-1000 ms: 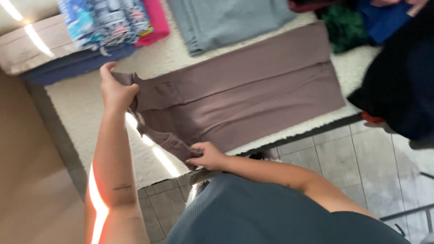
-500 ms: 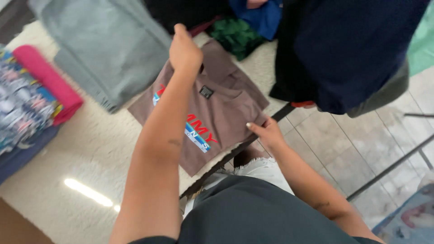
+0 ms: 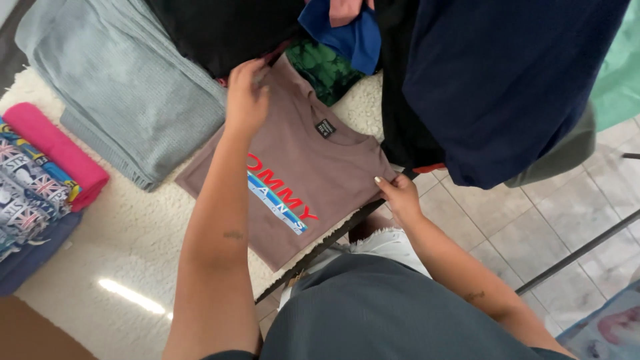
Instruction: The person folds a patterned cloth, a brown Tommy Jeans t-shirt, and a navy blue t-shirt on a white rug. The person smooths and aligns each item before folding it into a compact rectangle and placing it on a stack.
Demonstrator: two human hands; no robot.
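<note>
The left grip pinches the far shoulder of a folded brown T-shirt on the white fleecy blanket; the right grip holds its near shoulder. Folded grey knitwear lies left of the left grip.

A folded brown cotton T-shirt with a red, blue and white printed chest graphic is laid flat, front up, on the white fluffy surface. Its neckline, with a small black label, is turned toward the far side. The far corner is gripped by the left hand; the near right edge is pinched by the right hand.
</note>
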